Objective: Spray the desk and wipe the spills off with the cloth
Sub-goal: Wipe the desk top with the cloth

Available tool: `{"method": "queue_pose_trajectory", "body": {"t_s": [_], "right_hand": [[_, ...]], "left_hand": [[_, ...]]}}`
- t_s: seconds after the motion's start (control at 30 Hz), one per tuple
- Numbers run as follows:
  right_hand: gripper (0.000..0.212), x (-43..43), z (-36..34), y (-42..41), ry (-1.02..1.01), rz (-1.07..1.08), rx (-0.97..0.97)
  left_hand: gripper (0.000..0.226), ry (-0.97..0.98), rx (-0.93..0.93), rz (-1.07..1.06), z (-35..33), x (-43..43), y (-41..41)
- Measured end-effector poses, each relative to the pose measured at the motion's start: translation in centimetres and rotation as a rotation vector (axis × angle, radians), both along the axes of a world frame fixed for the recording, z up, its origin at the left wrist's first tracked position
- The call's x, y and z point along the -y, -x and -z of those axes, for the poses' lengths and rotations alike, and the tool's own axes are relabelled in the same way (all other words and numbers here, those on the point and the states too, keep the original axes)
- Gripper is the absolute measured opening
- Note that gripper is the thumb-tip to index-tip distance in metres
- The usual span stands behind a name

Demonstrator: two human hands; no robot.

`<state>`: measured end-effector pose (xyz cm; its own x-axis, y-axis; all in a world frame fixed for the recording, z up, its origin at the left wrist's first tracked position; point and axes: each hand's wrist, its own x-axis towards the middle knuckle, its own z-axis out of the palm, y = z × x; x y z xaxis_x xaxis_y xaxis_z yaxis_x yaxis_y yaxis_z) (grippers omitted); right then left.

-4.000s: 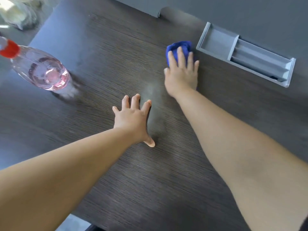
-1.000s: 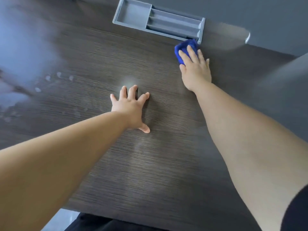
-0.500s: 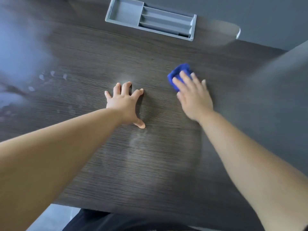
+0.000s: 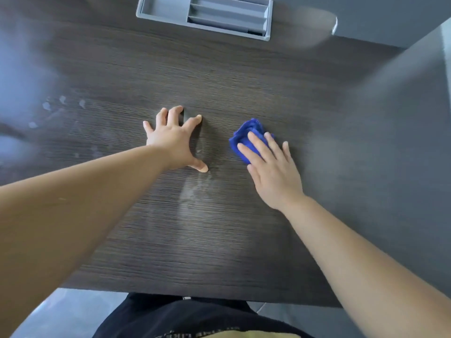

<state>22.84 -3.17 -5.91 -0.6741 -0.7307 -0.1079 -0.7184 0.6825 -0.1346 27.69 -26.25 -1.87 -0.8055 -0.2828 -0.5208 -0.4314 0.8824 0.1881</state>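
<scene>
head view: left hand splayed flat on desk; right hand fingers together pressing cloth.

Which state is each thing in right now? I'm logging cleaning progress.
blue cloth: bunched, pressed flat under the right hand.
right hand: palm down on the cloth.
left hand: empty, fingers spread, braced on the desk.
desk: droplets and smears remain at left and centre.
grey tray: looks empty.
</scene>
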Motion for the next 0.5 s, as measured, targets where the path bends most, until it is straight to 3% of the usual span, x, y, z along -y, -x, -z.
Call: {"method": "queue_pose_trajectory", "body": {"t_s": [0.1, 0.2, 0.27, 0.4, 0.43, 0.5], "right_hand": [[0.046, -0.2, 0.0, 4.2, -0.011, 0.307, 0.012], [0.049, 1.8, 0.2, 2.5, 0.014, 0.501, 0.009], [0.049, 2.3, 0.4, -2.2, 0.04, 0.415, 0.011], [0.048, -3.6, -0.2, -11.3, 0.007, -0.032, 0.012], [0.047, -5.8, -0.3, -11.1, -0.009, -0.079, 0.003], [0.046, -8.0, -0.4, -9.6, -0.014, 0.028, -0.002]], "left_hand": [[0.121, -0.014, -0.008, 0.011, 0.3, 0.1, -0.4], [0.12, -0.007, -0.011, 0.021, 0.5, 0.2, -0.3], [0.117, -0.015, -0.022, 0.038, 0.5, 0.3, -0.7], [0.091, -0.017, -0.153, 0.053, 0.4, 1.0, -3.4], [0.082, -0.014, -0.186, 0.054, 0.4, 1.0, -3.9], [0.07, -0.017, -0.225, 0.063, 0.5, 0.7, -5.2]]}}
